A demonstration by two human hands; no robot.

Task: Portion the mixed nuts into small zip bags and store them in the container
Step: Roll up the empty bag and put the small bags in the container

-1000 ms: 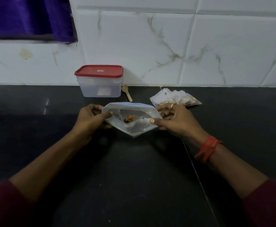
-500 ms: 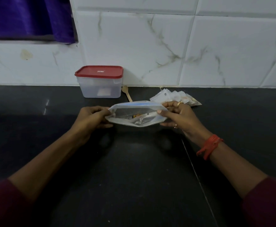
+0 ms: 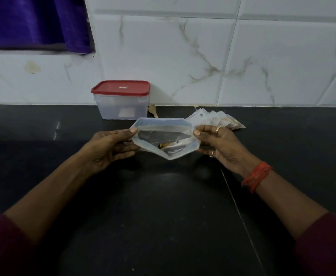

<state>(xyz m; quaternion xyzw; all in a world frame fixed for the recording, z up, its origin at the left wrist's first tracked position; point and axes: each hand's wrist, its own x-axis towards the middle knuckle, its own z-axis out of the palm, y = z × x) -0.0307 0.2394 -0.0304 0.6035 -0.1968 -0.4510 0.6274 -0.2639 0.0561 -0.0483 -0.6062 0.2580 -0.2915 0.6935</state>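
A large translucent zip bag [image 3: 164, 127] hangs between both hands above the black counter, its mouth pulled wide towards me. A few nuts [image 3: 164, 145] lie at its bottom. My left hand [image 3: 108, 147] pinches the bag's left edge with thumb and fingers. My right hand [image 3: 219, 144], with rings, pinches the right edge. Behind the right hand lies a pile of small zip bags [image 3: 215, 119], some with nuts inside. A clear container with a red lid [image 3: 121, 99], lid on, stands against the wall.
A small wooden spoon [image 3: 153, 110] lies between the container and the bags. The black counter [image 3: 163, 216] runs to a white marble-tiled wall. A purple curtain [image 3: 33, 22] hangs at the upper left.
The big bag's mouth narrowed half a second ago and is now pulled wide again. Both hands lifted slightly and spread apart along the bag's rim.
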